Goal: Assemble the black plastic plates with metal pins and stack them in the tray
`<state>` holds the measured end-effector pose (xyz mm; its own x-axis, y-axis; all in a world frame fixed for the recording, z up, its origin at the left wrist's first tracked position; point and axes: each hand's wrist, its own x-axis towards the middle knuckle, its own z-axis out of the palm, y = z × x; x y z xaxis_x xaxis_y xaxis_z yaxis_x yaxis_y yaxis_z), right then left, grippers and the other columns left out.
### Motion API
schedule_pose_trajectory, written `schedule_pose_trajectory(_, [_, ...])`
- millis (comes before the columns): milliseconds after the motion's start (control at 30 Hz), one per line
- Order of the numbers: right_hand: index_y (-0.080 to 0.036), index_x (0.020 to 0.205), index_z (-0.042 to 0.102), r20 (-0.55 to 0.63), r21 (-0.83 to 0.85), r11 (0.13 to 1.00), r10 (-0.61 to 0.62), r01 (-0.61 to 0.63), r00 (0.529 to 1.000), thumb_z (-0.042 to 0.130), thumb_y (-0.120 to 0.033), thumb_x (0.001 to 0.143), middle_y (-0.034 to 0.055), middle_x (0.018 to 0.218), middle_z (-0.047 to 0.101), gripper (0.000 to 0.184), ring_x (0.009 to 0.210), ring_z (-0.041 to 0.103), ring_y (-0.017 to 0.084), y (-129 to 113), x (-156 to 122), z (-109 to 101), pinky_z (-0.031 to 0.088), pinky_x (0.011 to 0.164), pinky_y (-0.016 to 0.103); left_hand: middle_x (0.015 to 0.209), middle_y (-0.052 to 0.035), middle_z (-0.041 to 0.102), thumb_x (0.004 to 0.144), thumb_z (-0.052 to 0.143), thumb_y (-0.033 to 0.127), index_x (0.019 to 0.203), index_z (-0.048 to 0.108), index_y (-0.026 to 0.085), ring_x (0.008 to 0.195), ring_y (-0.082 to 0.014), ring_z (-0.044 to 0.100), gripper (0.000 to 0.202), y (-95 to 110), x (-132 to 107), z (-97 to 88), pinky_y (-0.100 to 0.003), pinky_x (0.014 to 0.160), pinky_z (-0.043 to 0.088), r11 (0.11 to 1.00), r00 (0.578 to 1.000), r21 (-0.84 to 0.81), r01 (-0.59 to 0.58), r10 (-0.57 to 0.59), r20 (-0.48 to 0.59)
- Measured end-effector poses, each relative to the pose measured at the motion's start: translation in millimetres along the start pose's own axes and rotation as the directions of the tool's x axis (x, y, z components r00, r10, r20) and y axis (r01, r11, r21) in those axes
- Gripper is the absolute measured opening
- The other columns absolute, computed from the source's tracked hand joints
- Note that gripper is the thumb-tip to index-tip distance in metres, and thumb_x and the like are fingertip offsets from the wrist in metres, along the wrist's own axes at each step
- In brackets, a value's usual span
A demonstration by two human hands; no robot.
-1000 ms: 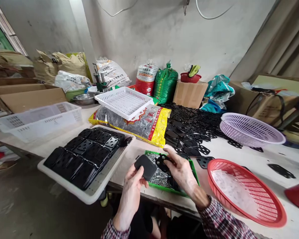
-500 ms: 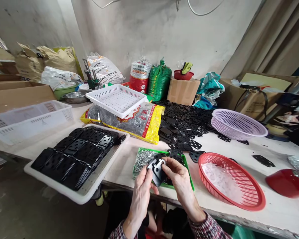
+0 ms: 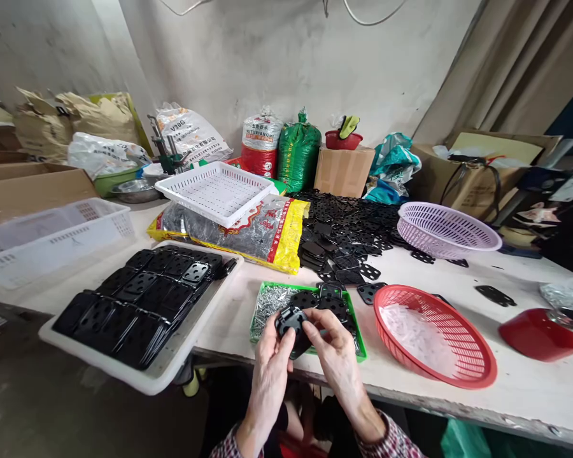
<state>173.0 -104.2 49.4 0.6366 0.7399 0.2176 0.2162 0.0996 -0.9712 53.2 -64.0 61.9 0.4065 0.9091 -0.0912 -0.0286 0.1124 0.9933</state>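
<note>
Between my two hands is a black hinge (image 3: 300,345), a plate with holes and a rolled edge. My left hand (image 3: 270,369) grips it from the left, thumb lying over the plate. From the right, the thumb and fingers of my right hand (image 3: 335,350) pinch its upper side. Both hands are just above the front of a green tray (image 3: 360,346). Small silvery metal pins (image 3: 270,306) fill the left part of that tray, and several black plates (image 3: 332,305) lie in its right part.
A white tray (image 3: 160,380) with stacked black hinges stands left. To the right are a red basket (image 3: 477,343) of translucent plastic pieces, a purple basket (image 3: 449,229) and a red container (image 3: 539,334). Behind lie a heap of black plates (image 3: 348,222) and a yellow-ended bag (image 3: 291,238).
The hinge has turned in my hands: a light, shiny face showed before, now it looks dark. My right fingers have shifted slightly along it. The whole view has moved a little.
</note>
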Motion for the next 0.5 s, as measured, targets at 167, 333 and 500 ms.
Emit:
schedule_pose_trajectory(167, [-0.02, 0.101, 0.077, 0.011, -0.002, 0.998, -0.07, 0.071, 0.997, 0.068, -0.04, 0.083, 0.007, 0.093, 0.07, 0.029, 0.079, 0.066, 0.02, -5, -4, -1, 0.053, 0.065, 0.028, 0.139, -0.0092, 0.061, 0.091, 0.058, 0.05, 0.139, 0.054, 0.024, 0.112, -0.0256, 0.063, 0.055, -3, -1, -3.4, -0.032, 0.086, 0.054, 0.999, 0.998, 0.028, 0.026, -0.024, -0.06])
schedule_pose_trajectory(333, [-0.024, 0.107, 0.077, 0.006, -0.16, 0.976, -0.146, 0.145, 0.989, 0.065, -0.044, 0.085, 0.0072, 0.096, 0.073, 0.032, 0.085, 0.068, 0.022, -21, 5, -36, 0.054, 0.064, 0.028, 0.142, -0.0083, 0.059, 0.091, 0.059, 0.049, 0.138, 0.055, 0.025, 0.131, -0.0271, 0.053, 0.053, -4, 2, -9.1, -0.035, 0.103, 0.048, 0.997, 0.999, -0.072, 0.01, -0.013, -0.041])
schedule_pose_trajectory(500, [-0.025, 0.093, 0.078, -0.096, -0.725, 0.689, -0.081, -0.014, 0.992, 0.057, -0.049, 0.085, 0.0088, 0.09, 0.078, 0.033, 0.07, 0.071, 0.026, -15, 36, -137, 0.053, 0.062, 0.035, 0.124, -0.0122, 0.064, 0.088, 0.062, 0.052, 0.145, 0.044, 0.023, 0.083, -0.0212, 0.067, 0.066, -3, 5, -15.6, -0.028, 0.056, 0.056, 0.969, 0.998, -0.238, 0.067, -0.062, 0.031])
